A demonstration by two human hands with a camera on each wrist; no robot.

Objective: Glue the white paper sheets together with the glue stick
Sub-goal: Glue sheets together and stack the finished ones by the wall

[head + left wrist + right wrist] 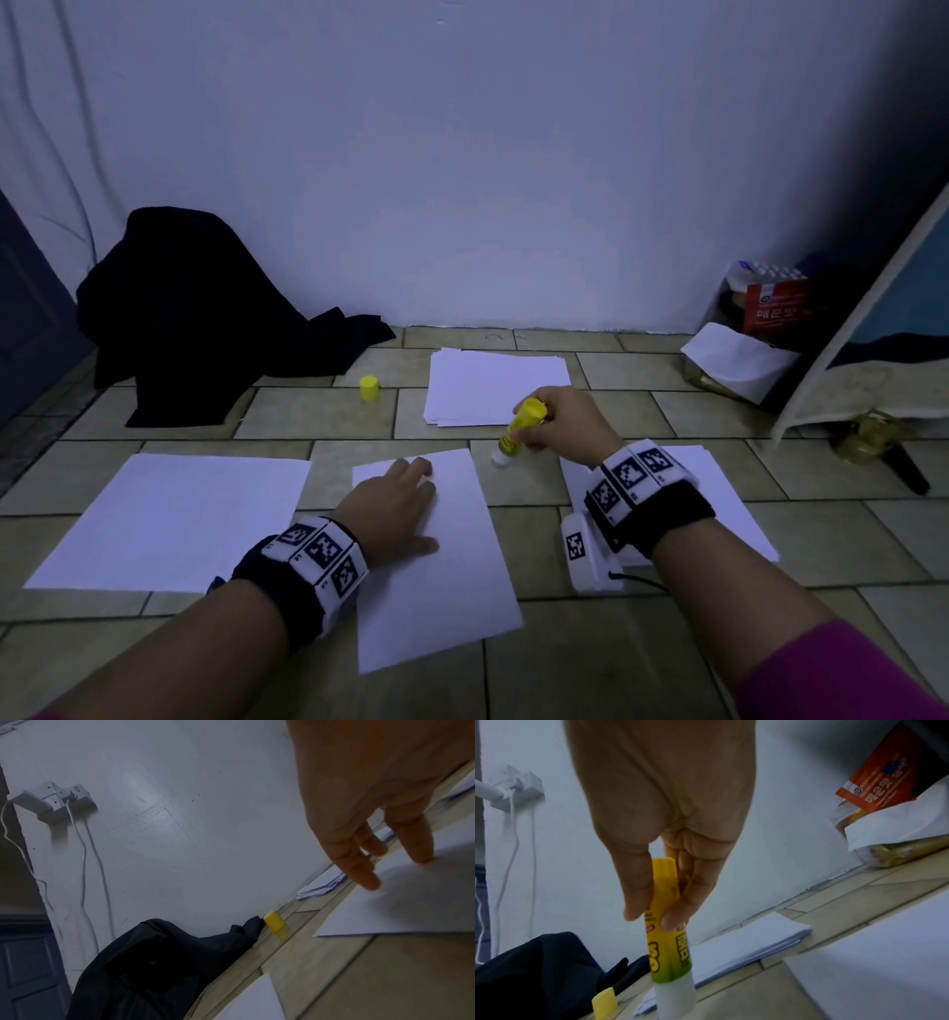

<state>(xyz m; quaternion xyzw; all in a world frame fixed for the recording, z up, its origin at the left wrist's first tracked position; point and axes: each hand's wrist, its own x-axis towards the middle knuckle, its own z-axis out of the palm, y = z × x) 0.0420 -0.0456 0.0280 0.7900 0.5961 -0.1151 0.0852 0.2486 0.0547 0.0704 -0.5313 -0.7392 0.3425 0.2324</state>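
A white sheet lies on the tiled floor in front of me. My left hand rests flat on its upper left part, fingers straight. My right hand pinches an uncapped yellow glue stick by its upper body, white tip down, just past the sheet's far right corner. In the right wrist view the glue stick hangs between thumb and fingers. Its yellow cap stands apart on the floor. Another sheet lies to the left, more sheets under my right wrist, and a paper stack sits farther back.
A dark cloth is heaped against the wall at the left. A red packet and bagged items sit in the right corner beside a leaning board. A white device lies by my right wrist.
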